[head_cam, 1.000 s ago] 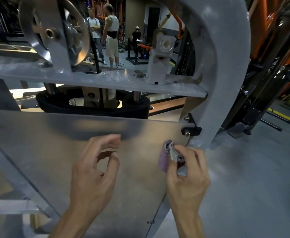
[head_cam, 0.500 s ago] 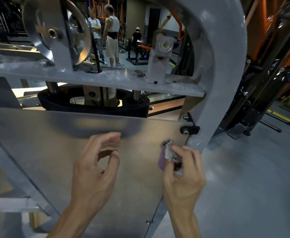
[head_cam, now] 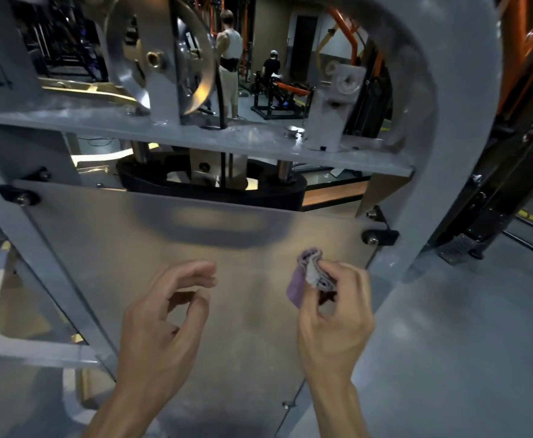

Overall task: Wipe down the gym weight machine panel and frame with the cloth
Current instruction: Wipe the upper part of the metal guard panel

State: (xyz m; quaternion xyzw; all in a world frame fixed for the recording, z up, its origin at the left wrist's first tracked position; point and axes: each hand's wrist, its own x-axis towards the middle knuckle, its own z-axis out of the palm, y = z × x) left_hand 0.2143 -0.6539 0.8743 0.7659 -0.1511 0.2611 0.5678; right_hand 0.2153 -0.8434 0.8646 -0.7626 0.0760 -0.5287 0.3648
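Observation:
A frosted, semi-clear panel [head_cam: 151, 248] covers the lower front of the grey weight machine frame [head_cam: 467, 128]. My right hand [head_cam: 334, 317] pinches a small bunched purple and grey cloth [head_cam: 309, 276] against the panel near its right edge, just below a black bracket with a bolt [head_cam: 377, 237]. To the left, my left hand [head_cam: 164, 324] hovers in front of the panel with its fingers loosely curled, holding nothing.
A metal pulley wheel [head_cam: 157, 55] and a grey crossbar [head_cam: 195, 137] sit above the panel, with the black weight stack top [head_cam: 211, 188] behind. Dark and orange machines [head_cam: 511, 153] stand at right. People stand far back in the gym [head_cam: 230, 58]. Grey floor [head_cam: 464, 343] lies at right.
The view has shifted so the machine sits further right and more of the panel's left side shows. Both hands keep their pose; the cloth stays near the panel's right edge.

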